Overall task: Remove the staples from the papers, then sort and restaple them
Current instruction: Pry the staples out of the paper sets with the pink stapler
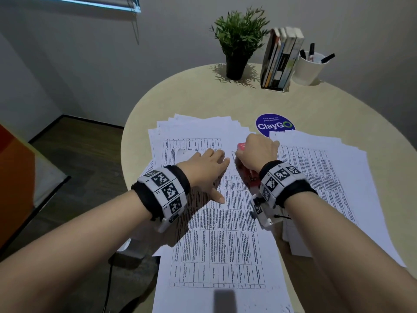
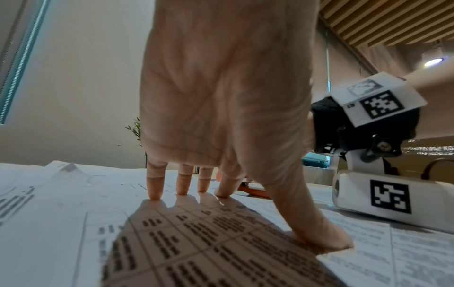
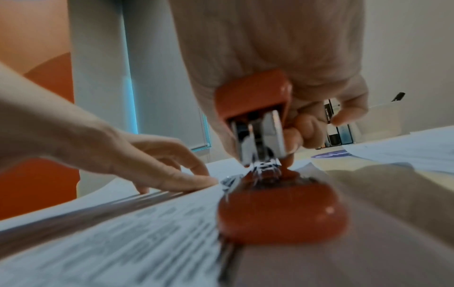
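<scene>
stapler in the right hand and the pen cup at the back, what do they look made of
Stapler: glossy red shell, likely plastic, judging by its rounded highlights; inner channel looks like bright metal, mirror-like. Pen cup: smooth white, plain and opaque; ceramic or plastic, cannot tell which.

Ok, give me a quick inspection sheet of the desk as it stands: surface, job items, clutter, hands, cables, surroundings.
Surface: round beige table, mostly papered over.
Job's things: printed sheets in front of the person, fanned stack behind, another pile to the right; red stapler at the front sheets' far edge.
Clutter: potted plant, book rack, white pen cup, blue ClayGo sticker.
Hands: left hand presses the sheets flat, fingers straight; right hand grips the stapler.
Cables: black cable hanging below the table's left edge.
Surroundings: grey wall, window blind, dark floor.
</scene>
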`<state>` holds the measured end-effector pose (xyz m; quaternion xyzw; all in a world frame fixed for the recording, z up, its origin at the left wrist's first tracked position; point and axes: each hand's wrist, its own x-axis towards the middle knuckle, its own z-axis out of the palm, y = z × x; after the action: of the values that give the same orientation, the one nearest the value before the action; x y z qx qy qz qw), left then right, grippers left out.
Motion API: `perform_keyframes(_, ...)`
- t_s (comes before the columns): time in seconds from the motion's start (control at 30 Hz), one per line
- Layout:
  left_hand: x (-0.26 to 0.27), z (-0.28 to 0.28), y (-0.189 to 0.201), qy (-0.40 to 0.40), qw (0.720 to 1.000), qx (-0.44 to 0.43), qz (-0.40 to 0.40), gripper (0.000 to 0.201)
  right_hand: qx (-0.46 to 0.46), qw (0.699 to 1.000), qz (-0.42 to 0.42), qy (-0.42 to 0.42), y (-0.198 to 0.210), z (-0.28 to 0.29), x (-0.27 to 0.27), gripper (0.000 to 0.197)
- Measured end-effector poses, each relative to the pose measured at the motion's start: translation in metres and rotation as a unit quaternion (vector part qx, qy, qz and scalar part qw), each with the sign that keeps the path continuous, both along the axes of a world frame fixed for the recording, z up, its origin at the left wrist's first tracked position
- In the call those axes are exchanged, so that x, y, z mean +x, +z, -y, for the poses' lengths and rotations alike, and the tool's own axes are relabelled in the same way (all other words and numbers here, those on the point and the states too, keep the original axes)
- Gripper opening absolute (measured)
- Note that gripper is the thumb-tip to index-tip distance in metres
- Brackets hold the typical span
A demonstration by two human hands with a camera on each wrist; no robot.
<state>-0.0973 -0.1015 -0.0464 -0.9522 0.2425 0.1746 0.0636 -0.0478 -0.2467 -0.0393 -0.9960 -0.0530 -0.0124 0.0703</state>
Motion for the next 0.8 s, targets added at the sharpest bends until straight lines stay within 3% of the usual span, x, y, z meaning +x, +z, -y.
perform_keyframes(0.33, 0.009, -0.001, 0.000, 0.005, 1.000, -0.016, -0.016, 0.111, 0.193, 0.972, -0.078, -0.111, 0.004, 0.017, 0.015, 0.024)
perform_keyframes(0.4, 0.012, -0.003, 0.001, 0.046, 0.997, -0.059, 0.000, 0.109, 0.270, 0.951, -0.080, -0.129, 0.007, 0.028, 0.013, 0.027)
perform_keyframes(0.47, 0.020, -0.009, 0.003, 0.114, 0.987, -0.112, 0.017, 0.107, 0.377, 0.910, -0.105, -0.135, 0.012, 0.039, 0.011, 0.030)
perform_keyframes(0.53, 0.028, -0.017, 0.006, 0.168, 0.974, -0.153, 0.004, 0.092, 0.430, 0.883, -0.150, -0.116, 0.016, 0.052, 0.006, 0.034)
perform_keyframes(0.67, 0.037, -0.024, 0.002, 0.195, 0.953, -0.230, -0.042, 0.019, 0.495, 0.846, -0.180, -0.080, 0.018, 0.071, -0.004, 0.034)
perform_keyframes(0.8, 0.047, -0.033, 0.006, 0.199, 0.926, -0.319, -0.004, 0.030, 0.524, 0.819, -0.231, -0.035, 0.026, 0.075, -0.013, 0.035)
